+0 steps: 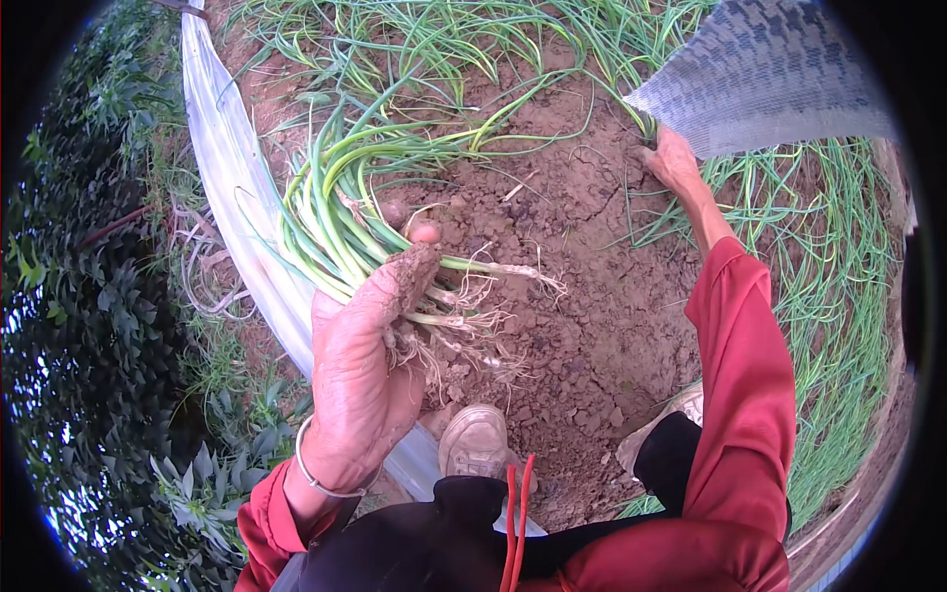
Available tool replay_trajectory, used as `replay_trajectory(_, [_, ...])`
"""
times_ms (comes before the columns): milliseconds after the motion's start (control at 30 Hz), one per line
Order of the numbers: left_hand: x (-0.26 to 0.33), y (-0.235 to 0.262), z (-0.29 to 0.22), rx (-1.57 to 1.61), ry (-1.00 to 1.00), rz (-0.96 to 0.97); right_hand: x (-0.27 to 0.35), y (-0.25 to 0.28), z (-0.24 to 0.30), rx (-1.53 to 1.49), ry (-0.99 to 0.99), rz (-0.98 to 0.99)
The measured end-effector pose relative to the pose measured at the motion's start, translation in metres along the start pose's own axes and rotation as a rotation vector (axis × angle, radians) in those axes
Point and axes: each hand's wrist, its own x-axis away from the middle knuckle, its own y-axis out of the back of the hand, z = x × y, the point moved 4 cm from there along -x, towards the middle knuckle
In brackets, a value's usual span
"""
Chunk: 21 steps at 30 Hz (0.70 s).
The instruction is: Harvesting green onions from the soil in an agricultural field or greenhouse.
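My left hand (pixel 360 360), muddy and with a bangle on its wrist, is closed around a bunch of green onions (pixel 340 217). Their white root ends and stringy roots stick out to the right, and the long green leaves bend up and away. Farther off to the right, my right hand (pixel 674 163) reaches down to the soil. Its fingers close at the base of some growing green onion stems (pixel 646 126); a grey patterned cloth (pixel 779 79) hangs over that spot and hides part of it.
Bare cracked soil (pixel 582 326) lies between my hands. Standing green onions (pixel 838 326) fill the right side and the far edge. A strip of clear plastic sheeting (pixel 232 168) borders the bed on the left, beside leafy plants (pixel 94 316). My shoe (pixel 473 441) is on the soil below.
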Motion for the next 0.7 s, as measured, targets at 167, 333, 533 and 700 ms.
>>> replay_trajectory(167, [-0.01, 0.002, 0.019, 0.125, 0.12, 0.002, -0.002, -0.001, -0.027, 0.115, -0.074, -0.058])
replay_trajectory(333, [-0.013, 0.002, 0.026, 0.069, 0.151, 0.031, 0.072, 0.071, 0.106, -0.343, 0.175, 0.016])
replay_trajectory(533, [-0.015, -0.001, 0.032, 0.047, 0.151, 0.122, 0.143, 0.116, 0.201, -0.858, 0.542, 0.513])
replay_trajectory(700, [-0.007, -0.014, 0.032, 0.166, 0.264, 0.153, 0.152, 0.114, 0.189, -0.922, 0.42, 0.422])
